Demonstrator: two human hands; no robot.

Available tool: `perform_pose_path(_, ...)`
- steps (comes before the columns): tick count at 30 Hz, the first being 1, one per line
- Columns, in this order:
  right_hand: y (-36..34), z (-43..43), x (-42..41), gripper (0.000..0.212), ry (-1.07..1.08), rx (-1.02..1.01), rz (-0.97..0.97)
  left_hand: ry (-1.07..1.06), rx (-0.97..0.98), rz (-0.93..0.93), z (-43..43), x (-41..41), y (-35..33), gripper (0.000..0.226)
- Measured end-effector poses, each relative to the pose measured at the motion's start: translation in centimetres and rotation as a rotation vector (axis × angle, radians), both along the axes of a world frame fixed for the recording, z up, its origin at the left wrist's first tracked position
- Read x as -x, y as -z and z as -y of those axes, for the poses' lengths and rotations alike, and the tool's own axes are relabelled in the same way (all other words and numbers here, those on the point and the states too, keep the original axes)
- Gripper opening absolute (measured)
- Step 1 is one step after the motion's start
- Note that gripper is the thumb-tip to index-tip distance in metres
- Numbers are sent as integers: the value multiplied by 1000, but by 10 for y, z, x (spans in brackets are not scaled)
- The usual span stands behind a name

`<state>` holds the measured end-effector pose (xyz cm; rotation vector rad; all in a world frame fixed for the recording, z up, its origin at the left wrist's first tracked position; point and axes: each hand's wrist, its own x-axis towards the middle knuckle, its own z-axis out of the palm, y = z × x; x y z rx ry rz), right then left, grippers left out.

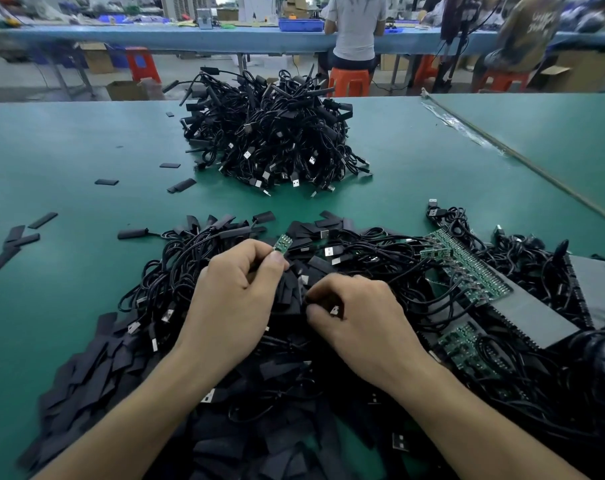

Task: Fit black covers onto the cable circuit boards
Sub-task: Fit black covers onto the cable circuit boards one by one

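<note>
Green matting covers the work table [69, 140], with open room at the left and between the two heaps. A tall heap of black USB cables [270, 133] sits at the far middle. A second tangle of cables [380, 271] spreads under both hands and crowds them. Flat black covers [82, 379] lie piled at the near left edge, and a panel of green boards [467, 265] lies to the right. The left hand [231, 299] pinches a small circuit board [282, 243] between thumb and forefinger, just above the tangle. The right hand [360, 323], fingers curled, digs among dark pieces; what it grips cannot be told.
</note>
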<state>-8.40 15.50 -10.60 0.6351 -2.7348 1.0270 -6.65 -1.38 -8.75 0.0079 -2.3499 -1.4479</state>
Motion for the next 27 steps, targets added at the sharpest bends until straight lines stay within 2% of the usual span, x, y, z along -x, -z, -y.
perform_pose_path(2, 0, 0, -1, 6, -29, 238, 59, -15, 21, -34, 1, 0, -3, 25)
perform_pose_path(4, 1, 0, -2, 12, -31, 274, 35, -60, 15, -102, 3, 0, -10, 26)
perform_pose_path(6, 2, -1, -1, 25, -29, 74, -8, -114, -31, -169, 7, 0, -19, 26)
perform_pose_path(8, 3, 0, -2, 41, -53, -256, -41, -172, -38, -205, 15, -1, -30, 24)
perform_pose_path(10, 5, 2, -2, 53, -69, -430, -49, -235, 88, -205, 26, -1, -38, 20)
perform_pose_path(13, 5, 3, -3, 51, -96, -458, -68, -309, 405, -91, 33, -6, -43, 18)
perform_pose_path(17, 3, 2, -2, 34, -99, -374, -74, -208, 691, 46, 15, -12, -34, 20)
perform_pose_path(20, 2, 3, -2, 29, -87, -343, -83, -110, 683, 131, 6, -13, -26, 21)
perform_pose_path(24, 6, 5, -4, 47, -74, -474, -113, -54, 607, 210, 2, -12, -20, 18)
perform_pose_path(27, 7, 5, -2, 41, -83, -437, -117, -70, 629, 232, 3, -9, -15, 18)
